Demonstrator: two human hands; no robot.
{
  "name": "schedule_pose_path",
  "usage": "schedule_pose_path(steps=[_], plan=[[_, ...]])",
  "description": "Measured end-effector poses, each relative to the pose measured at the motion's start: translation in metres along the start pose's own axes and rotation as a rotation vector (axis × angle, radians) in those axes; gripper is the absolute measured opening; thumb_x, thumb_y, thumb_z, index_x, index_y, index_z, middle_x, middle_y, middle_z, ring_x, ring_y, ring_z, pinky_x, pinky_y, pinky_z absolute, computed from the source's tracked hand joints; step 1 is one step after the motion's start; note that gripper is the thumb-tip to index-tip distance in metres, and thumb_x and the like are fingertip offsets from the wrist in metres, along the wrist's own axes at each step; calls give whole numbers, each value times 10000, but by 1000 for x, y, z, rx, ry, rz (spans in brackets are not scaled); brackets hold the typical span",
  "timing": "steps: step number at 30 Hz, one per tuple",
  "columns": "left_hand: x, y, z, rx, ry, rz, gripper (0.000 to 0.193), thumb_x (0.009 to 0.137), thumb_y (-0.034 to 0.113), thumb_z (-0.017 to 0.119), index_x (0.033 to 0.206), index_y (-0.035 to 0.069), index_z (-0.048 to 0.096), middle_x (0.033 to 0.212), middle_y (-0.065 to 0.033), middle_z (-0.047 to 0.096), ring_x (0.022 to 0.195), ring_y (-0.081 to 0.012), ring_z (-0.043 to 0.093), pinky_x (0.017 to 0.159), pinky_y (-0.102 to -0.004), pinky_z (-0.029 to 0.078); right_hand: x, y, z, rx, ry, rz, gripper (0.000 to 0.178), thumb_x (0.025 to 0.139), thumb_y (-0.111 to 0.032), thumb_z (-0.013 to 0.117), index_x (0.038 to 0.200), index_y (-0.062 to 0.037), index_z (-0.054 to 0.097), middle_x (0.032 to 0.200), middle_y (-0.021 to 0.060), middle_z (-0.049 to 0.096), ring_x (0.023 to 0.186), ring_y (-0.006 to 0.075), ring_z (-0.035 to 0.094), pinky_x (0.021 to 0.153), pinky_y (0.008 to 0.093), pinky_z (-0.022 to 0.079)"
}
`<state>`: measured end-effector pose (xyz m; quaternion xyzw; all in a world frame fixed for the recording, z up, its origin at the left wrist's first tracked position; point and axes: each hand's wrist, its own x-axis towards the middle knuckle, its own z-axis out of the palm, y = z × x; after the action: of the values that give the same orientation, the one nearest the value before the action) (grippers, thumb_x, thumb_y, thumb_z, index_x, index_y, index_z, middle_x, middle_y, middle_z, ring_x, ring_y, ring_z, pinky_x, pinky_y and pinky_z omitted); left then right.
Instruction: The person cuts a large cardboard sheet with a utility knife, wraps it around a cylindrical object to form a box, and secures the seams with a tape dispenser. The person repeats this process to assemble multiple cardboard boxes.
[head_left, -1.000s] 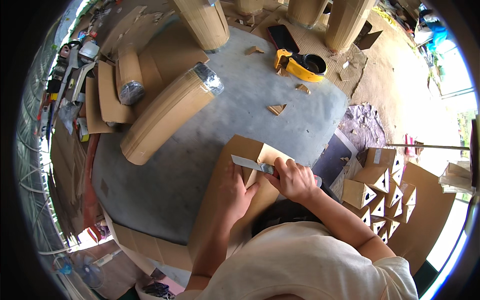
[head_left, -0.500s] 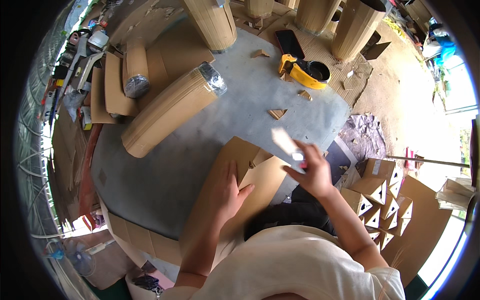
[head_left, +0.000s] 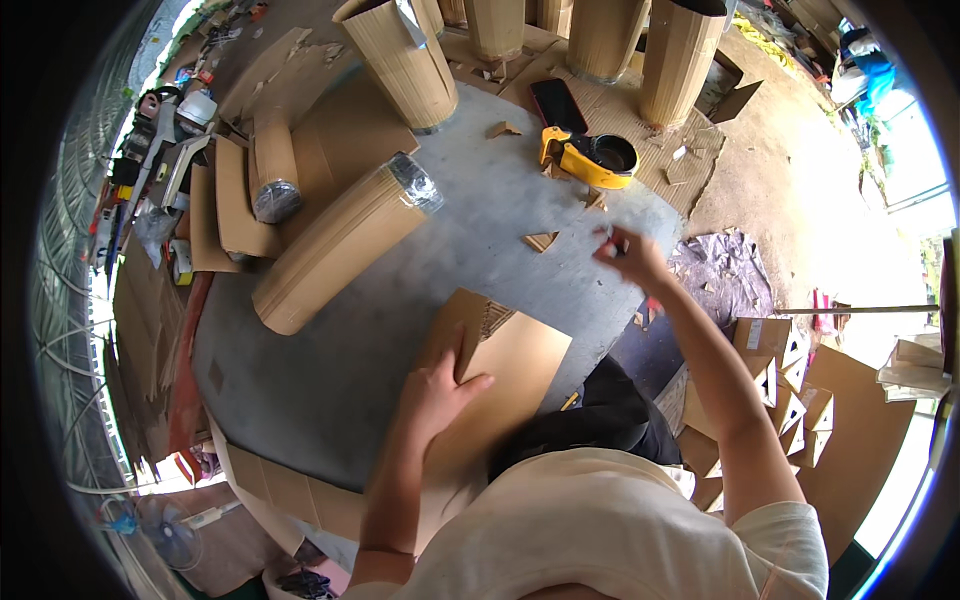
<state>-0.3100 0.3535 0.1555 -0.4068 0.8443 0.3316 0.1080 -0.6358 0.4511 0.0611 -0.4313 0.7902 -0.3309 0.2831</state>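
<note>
A long folded cardboard tube [head_left: 520, 370] lies along the near side of the grey table, one end toward my body. Its far end shows a triangular patch of corrugated edges. My left hand [head_left: 437, 392] rests on top of it, fingers stretched out and thumb apart. My right hand [head_left: 637, 262] is raised over the table's right side, off the tube. Its fingers are bent together around something small, dark and reddish that I cannot make out. Small cardboard scraps [head_left: 541, 242] lie beyond the tube.
A cardboard tube with a taped end [head_left: 340, 245] lies at left. A yellow tape dispenser [head_left: 600, 172] and a phone [head_left: 559, 105] sit at the back, near standing cardboard tubes [head_left: 683, 65]. Triangular cardboard pieces [head_left: 770, 350] are stacked at right.
My right hand has moved up and away from the tube's end. The blurred pale piece at its fingers no longer shows. My left hand stays on the tube.
</note>
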Motion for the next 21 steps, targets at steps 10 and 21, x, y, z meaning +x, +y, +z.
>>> schedule_pose_path(steps=[10, 21], plan=[[12, -122, -51, -935, -266, -95, 486, 881, 234, 534, 1281, 5, 381, 1231, -69, 477, 1095, -151, 457, 919, -289, 373, -105, -130, 58, 1127, -350, 182, 254, 813, -242, 653, 898, -24, 553, 615, -28, 469, 508, 61, 403, 463, 212, 339], [4, -27, 21, -286, -8, 75, 861, 752, 340, 648, 1321, -111, 187, 1371, -284, 231, 1302, -368, 201, 1064, -369, 199, -69, -154, 115, 232, 127, 28, 294, 793, -304, 613, 834, -38, 495, 670, 153, 570, 602, 334, 560, 565, 385, 451]])
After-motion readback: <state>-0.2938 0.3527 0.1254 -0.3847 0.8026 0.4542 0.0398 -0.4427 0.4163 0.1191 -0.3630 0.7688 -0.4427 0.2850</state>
